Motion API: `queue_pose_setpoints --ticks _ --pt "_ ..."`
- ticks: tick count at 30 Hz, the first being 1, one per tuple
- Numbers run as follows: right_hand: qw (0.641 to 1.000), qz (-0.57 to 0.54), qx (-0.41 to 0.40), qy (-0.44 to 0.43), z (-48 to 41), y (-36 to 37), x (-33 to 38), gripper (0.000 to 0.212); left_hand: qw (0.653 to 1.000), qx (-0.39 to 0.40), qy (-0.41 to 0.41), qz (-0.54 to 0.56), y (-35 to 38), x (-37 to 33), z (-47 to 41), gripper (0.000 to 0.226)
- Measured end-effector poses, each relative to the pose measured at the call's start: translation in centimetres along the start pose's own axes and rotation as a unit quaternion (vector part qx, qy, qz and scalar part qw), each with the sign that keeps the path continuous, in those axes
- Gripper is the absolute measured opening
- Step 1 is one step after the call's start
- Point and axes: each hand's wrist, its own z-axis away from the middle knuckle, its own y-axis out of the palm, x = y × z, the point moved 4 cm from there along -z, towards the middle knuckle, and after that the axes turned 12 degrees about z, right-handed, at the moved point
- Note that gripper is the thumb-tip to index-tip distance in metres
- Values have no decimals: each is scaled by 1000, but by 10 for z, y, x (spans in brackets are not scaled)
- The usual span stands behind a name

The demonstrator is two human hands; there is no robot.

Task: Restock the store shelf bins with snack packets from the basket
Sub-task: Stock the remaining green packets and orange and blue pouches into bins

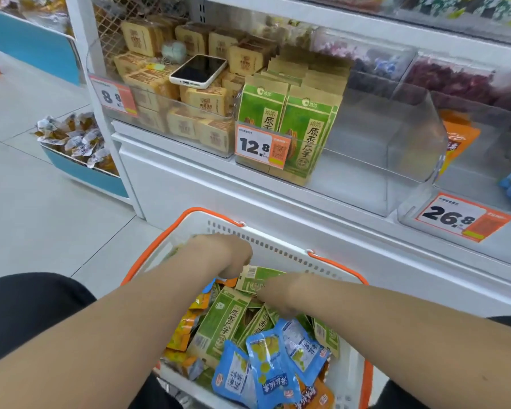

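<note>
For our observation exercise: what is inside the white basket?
Green packets, blue packets and yellow packets fill the basket. The left hand, right hand and top packets hide whatever lies beneath.

Both bare forearms reach forward and down from the lower corners and draw together toward the middle. The left hand [219,255] shows its back, the wrist bent downward, and its fingers curl under to pinch the left edge of a green packet [260,277]. The right hand [281,293] sits just beside it and a little lower, knuckles up, its fingers curled downward out of sight, so its grip cannot be told.
</note>
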Motion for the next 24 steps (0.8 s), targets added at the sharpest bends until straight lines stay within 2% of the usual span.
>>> queue_pose_setpoints --ticks 2,3,6,9,13,15,17,19,21,24 --pt "999 -15 38 -23 -5 14 5 71 1000 4 3 -1 -1 -9 -2 31" --pt "998 -14 51 -30 -8 19 6 74 1000 8 4 -8 -2 -12 -3 30" --pt "997 -14 68 -45 -16 26 9 64 999 14 9 -28 -5 -21 0 54" --pt "995 -30 68 -60 -19 30 16 62 999 13 28 -45 -5 -27 2 53" --pt "997 -32 5 -69 -17 19 23 51 998 19 38 -51 -2 -27 1 47" --pt "991 -105 15 -78 -12 13 23 56 998 21 39 -53 -1 -27 0 32" --pt "979 -188 -2 -82 -5 3 17 51 997 38 35 -62 -3 -27 4 31" --pt "967 -241 -36 -72 9 -9 8 48 995 68 33 -71 -2 -28 10 38" --pt "951 -292 -80 -55 19 -19 -2 50 992 89 30 -84 -1 -27 14 57" --pt "926 -351 -131 -30 36 -29 -23 37 993 99 22 -55 -3 -27 21 74"
